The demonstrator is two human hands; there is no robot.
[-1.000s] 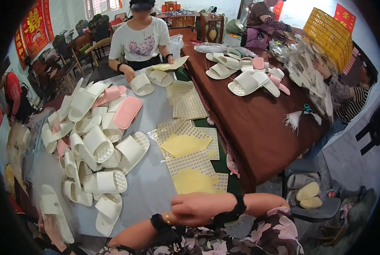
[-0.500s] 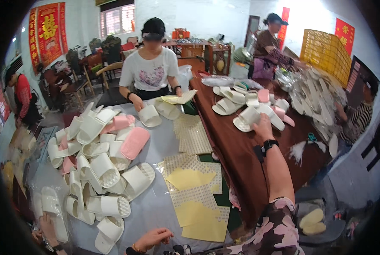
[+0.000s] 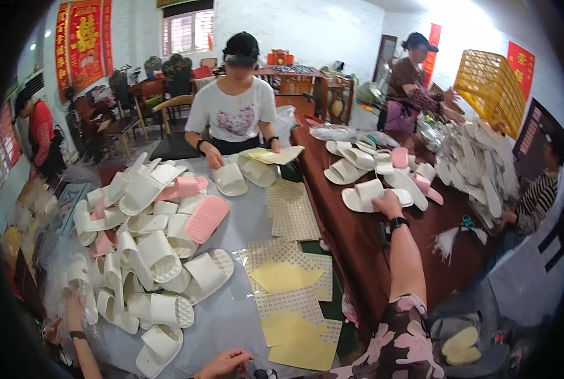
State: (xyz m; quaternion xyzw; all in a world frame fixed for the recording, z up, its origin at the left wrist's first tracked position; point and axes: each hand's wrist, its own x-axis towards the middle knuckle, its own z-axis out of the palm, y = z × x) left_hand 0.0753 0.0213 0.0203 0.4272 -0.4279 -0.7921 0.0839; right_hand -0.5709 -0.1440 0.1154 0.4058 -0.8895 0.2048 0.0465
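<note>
My right hand [image 3: 389, 203] grips the strap side of a white slipper [image 3: 362, 196] on the brown-covered table. Beside that slipper, white slippers [image 3: 405, 189] and a pink slipper [image 3: 428, 190] lie close together. Low in the picture, my left hand [image 3: 226, 364] hovers by the grey table's near edge with its fingers loosely curled in and nothing visible in them. Closest to it are yellow-backed sticker sheets [image 3: 310, 347] and a white slipper [image 3: 159, 349]. The left palm is hidden from view.
White and pink slippers form a large pile [image 3: 149, 234] on the grey table. Across from me a person [image 3: 231, 114] handles slippers and a sheet. A co-worker's hand [image 3: 75, 309] touches plastic-wrapped slippers at lower left. Green-handled scissors [image 3: 467, 221] and a yellow crate [image 3: 491, 88] are at right.
My right hand has drawn the white slipper nearer to me and turned it slightly. The co-worker's hand at lower left has reached farther onto the wrapped slippers. My left hand barely differs.
</note>
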